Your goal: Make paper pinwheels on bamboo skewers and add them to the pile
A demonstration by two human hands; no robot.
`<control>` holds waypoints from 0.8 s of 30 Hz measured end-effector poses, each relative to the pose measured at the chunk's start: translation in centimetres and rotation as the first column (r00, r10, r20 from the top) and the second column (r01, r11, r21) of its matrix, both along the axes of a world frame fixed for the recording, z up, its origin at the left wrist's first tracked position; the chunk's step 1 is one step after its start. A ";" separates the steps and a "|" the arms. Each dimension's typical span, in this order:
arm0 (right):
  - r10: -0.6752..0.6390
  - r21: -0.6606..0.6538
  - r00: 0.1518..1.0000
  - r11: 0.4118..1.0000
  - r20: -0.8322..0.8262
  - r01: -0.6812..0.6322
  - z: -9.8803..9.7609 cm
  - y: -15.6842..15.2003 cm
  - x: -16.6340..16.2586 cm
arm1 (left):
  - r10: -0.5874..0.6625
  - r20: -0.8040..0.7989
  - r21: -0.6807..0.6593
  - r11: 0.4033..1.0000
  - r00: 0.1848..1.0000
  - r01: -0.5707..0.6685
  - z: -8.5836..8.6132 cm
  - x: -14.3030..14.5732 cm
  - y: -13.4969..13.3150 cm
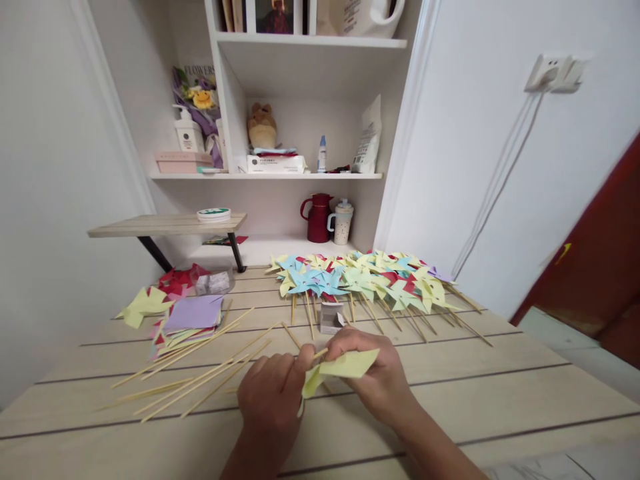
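Near the front of the table, my left hand (273,393) is closed around a thin wooden stick (321,353), whose end pokes out past the thumb. My right hand (383,377) pinches a pale yellow paper pinwheel (353,365) beside that stick end. Whether stick and paper are joined cannot be made out, since the fingers hide the middle. Just beyond my hands stands a small open cardboard box (331,319). Loose wooden sticks (200,383) lie to the left of my left hand.
Finished pinwheels (365,280) on sticks cover the back right of the table. At left are stacked coloured paper squares (194,313), a yellow paper shape (145,305) and a clear plastic box (215,281). A small raised shelf (170,225) overhangs the back left.
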State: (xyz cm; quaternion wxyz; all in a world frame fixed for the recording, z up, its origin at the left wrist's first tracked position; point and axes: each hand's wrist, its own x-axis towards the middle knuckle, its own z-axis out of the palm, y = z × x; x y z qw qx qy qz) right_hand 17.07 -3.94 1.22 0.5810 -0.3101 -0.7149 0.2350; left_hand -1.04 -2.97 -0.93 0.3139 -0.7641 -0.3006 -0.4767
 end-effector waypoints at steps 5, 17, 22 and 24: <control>-0.036 0.024 0.999 0.999 -0.007 0.036 -0.1 0.1 -0.1 | -0.010 0.015 -0.027 1.000 1.000 0.010 -0.2 0.2 0.3; -0.079 0.287 0.997 0.955 0.002 0.075 -0.4 0.2 -0.4 | -0.047 0.019 -0.090 0.995 0.999 0.049 0.0 0.2 0.3; -0.068 0.380 0.998 0.923 -0.002 0.063 0.2 0.2 -0.7 | -0.005 0.028 -0.043 0.999 1.000 0.006 -0.1 0.1 0.4; -0.079 0.392 0.997 0.917 0.008 0.070 0.2 0.2 -0.7 | 0.000 0.043 -0.020 1.000 0.999 0.001 -0.1 0.1 0.4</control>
